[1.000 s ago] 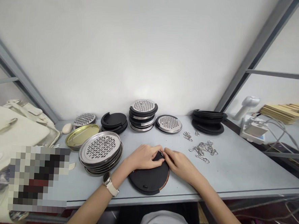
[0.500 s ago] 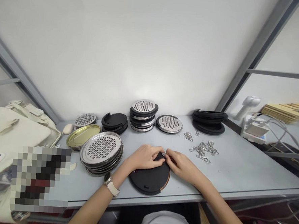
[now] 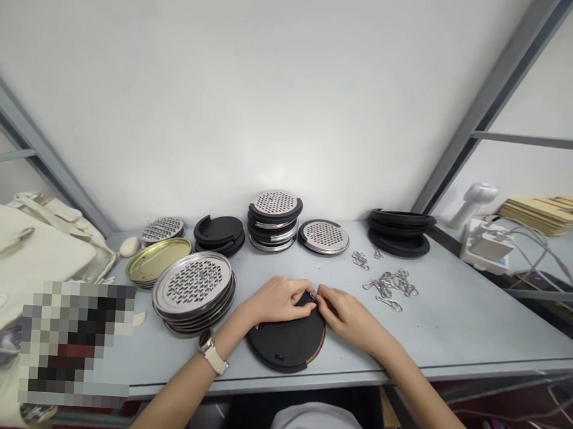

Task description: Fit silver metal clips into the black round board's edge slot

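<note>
A round black disc with a copper-coloured strip on its right edge lies near the table's front edge. My left hand grips its upper rim, thumb and fingers pinched at the top. My right hand pinches a small metal clip at the disc's upper right, close beside my left fingertips. Metal clips lie in a loose pile to the right, with a smaller group behind. Left of my left hand stands a stack of round metal graters.
Gold lids, black discs, a tall grater stack, a single grater and black trays line the back. A cream bag is at left; a white power strip with cables is at right.
</note>
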Motion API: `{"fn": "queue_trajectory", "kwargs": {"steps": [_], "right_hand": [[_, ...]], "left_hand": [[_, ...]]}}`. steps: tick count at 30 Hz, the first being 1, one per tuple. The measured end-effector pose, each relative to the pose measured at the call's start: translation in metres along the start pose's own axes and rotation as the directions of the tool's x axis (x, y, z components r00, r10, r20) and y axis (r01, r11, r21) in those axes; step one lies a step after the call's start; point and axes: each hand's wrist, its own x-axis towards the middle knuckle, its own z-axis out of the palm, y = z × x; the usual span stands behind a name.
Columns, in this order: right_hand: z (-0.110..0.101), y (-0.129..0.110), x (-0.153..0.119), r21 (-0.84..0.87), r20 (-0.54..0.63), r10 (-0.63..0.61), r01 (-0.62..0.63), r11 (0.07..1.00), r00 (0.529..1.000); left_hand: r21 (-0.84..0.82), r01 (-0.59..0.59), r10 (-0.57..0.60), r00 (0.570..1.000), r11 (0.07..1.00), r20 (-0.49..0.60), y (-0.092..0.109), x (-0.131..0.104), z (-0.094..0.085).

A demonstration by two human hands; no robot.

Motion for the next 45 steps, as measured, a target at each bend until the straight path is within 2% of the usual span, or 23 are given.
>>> {"fn": "queue_trajectory", "kwargs": {"steps": [20, 31, 40, 45], "right_hand": [[0.0001, 0.0025, -0.0002, -0.023, 0.019, -0.007, 0.007, 1.0, 1.0], [0.0007, 0.0033, 0.0004, -0.016, 0.013, 0.001, -0.001, 1.0, 1.0], [-0.0017, 0.0035, -0.0009, -0.01, 0.011, 0.003, -0.003, 1.0, 1.0], [-0.001, 0.0022, -0.0001, -0.006, -0.003, 0.007, -0.007, 1.0, 1.0]], "left_hand": [[-0.062, -0.012, 0.01, 1.0, 0.998, -0.03, -0.0008, -0.0004, 0.0009], [-0.047, 0.021, -0.021, 1.0, 0.999, 0.005, 0.0007, -0.0002, -0.0006], [0.067, 0.004, -0.003, 1.0, 0.998, -0.006, 0.0037, -0.002, -0.0015], [0.235, 0.079, -0.049, 0.99, 0.969, -0.133, 0.0074, -0.0026, 0.0]]}}
